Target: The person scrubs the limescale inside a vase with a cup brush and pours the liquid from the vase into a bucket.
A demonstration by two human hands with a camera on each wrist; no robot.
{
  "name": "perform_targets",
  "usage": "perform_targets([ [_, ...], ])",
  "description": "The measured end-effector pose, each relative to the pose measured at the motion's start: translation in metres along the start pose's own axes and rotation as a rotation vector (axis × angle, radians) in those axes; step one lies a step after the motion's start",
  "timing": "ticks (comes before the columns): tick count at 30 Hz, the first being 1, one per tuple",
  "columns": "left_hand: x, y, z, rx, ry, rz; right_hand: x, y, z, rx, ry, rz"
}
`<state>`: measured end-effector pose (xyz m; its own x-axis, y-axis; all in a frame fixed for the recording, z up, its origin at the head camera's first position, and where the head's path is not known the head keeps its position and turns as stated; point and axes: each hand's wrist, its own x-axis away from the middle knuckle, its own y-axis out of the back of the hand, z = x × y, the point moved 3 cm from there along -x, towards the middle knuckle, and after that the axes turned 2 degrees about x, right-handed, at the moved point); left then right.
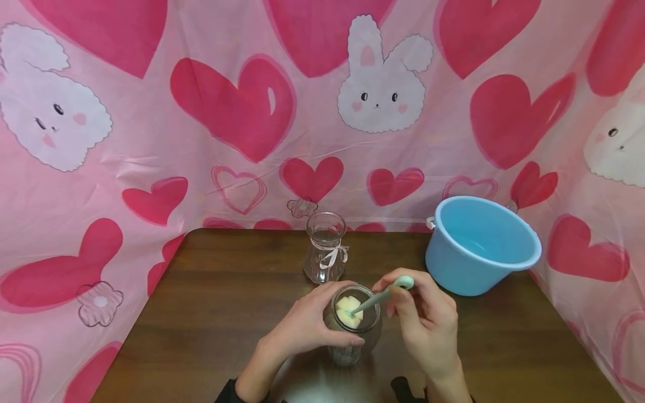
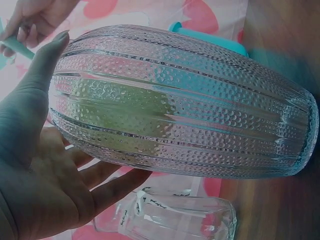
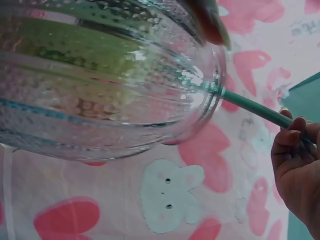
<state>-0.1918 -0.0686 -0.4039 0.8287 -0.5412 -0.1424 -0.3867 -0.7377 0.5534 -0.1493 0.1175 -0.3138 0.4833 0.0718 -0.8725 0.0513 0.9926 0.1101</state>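
Observation:
A ribbed, dimpled glass jar stands on the brown table near its front edge, with a yellow sponge head inside. My left hand wraps round the jar; the left wrist view shows palm and fingers against the jar. My right hand pinches the pale green handle of a brush whose end reaches into the jar's mouth. In the right wrist view the handle runs from the jar to my right hand's fingers.
A second clear glass vase with a white ribbon stands just behind the jar and shows in the left wrist view as the vase. A light blue plastic basin sits at the back right. A pink heart-and-bunny cloth surrounds the table.

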Motion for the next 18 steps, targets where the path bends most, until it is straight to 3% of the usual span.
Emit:
perform_targets([
  [3,0.000,0.000,0.001,0.005,0.005,-0.002,0.000,-0.002,-0.005,-0.003,-0.022,0.036],
  [9,0.000,0.001,0.001,0.009,0.005,-0.006,-0.001,-0.008,-0.014,0.118,-0.119,0.091],
  [12,0.000,0.001,0.000,0.002,-0.001,-0.005,-0.002,-0.003,-0.013,0.055,-0.151,0.041],
  [16,0.000,0.001,-0.001,-0.011,0.010,0.000,-0.003,0.008,-0.009,-0.131,-0.163,-0.079],
  [18,0.000,0.001,-0.001,-0.009,0.018,0.003,-0.004,0.010,-0.009,-0.160,-0.174,-0.103],
])
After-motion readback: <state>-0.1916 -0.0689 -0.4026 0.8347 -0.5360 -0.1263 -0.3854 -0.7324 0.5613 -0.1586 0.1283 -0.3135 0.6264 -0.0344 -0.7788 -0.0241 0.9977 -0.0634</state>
